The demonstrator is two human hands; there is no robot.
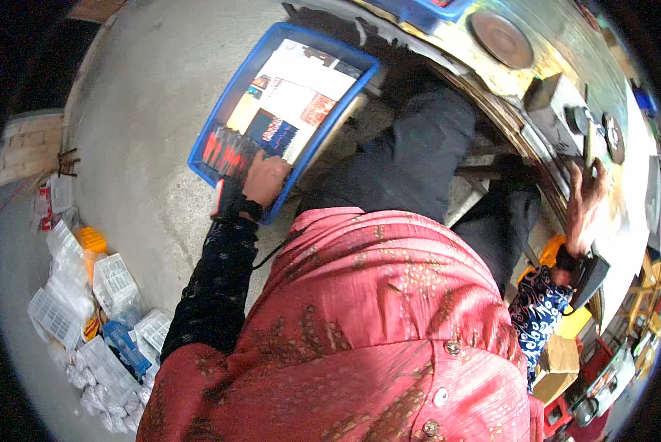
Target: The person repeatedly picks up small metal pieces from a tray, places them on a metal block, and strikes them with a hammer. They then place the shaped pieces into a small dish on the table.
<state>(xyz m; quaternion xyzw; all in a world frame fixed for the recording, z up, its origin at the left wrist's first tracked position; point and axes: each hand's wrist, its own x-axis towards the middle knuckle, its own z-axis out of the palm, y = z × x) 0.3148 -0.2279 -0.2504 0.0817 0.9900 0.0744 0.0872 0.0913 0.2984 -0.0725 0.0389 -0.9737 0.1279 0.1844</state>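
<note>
My left hand (265, 178) reaches into a blue plastic bin (195, 140) left of my knees. Its fingers close on the edge of a blurred dark bundle with red marks (226, 153); the grip is partly hidden. White sheets (312, 68) and a dark blue printed piece (271, 132) lie in the bin beside it. My right hand (586, 206) is at the worktable's edge on the right, fingers apart, nothing visible in them. Near its fingertips is a grey metal block (555, 118) with a black round knob (578, 119).
A round brown metal disc (501, 38) lies on the worktable (566, 44). Clear plastic bags and white trays (117, 283) are piled on the floor at the left. A cardboard box (556, 365) stands at the lower right, near a yellow item (575, 322).
</note>
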